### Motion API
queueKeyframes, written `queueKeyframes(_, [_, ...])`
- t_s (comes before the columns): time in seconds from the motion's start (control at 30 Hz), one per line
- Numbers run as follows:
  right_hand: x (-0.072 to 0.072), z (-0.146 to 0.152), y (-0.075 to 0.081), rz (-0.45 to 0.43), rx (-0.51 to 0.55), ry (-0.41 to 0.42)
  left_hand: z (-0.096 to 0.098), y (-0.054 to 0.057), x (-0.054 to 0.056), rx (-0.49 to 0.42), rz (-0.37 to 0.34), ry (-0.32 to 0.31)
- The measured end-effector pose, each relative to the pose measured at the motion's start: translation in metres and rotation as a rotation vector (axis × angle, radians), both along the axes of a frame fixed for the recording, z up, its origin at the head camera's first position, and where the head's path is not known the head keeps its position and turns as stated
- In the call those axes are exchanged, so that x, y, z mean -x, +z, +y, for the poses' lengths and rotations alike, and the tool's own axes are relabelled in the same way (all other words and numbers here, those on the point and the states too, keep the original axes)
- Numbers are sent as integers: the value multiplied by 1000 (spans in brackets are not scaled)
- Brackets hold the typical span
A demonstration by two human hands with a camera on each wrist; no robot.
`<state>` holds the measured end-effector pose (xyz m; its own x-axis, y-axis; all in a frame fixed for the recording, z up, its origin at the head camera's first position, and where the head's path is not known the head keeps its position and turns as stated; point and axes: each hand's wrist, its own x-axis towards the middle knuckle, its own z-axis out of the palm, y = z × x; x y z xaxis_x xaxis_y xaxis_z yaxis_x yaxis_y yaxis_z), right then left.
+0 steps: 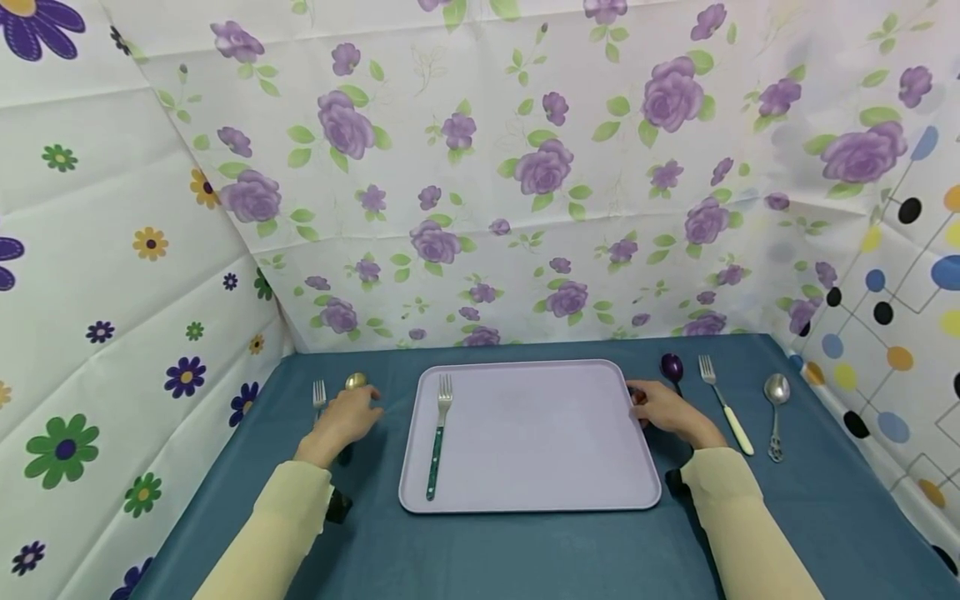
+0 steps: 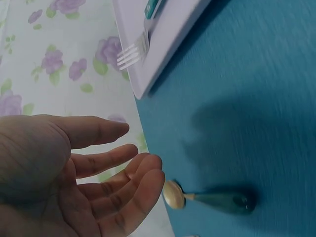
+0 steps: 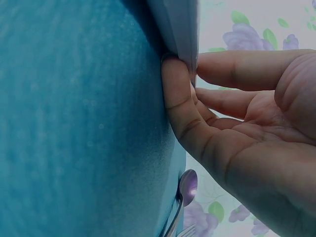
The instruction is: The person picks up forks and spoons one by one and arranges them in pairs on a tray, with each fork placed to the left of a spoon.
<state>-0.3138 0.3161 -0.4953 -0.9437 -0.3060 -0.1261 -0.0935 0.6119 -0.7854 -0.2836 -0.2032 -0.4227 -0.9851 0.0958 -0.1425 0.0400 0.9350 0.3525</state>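
On the table, a silver fork lay beside the left hand, its fingers loosely spread above a gold spoon. Mid-table sat the tray (I noticed a green fork lengthwise along its left side). The right hand pinched the tray's right edge; beyond lay a purple spoon, a cream fork and a silver spoon.

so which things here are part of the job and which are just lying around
Seemingly part of the job:
tray, edge gripped by the right hand
green-handled fork, on the tray
gold-bowled spoon, perhaps; nearest the left hand, not held

Apparently just lying around:
purple spoon
cream-handled fork
silver spoon
leftmost fork
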Motion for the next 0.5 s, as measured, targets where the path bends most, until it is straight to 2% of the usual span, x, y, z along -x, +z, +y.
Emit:
queueKeyframes(0.23, [-1,0,2,5,0,1,-13,1,3,10,16,18])
queueKeyframes(0.5, [-2,0,1,15,20,14,-21,0,5,16,0,22])
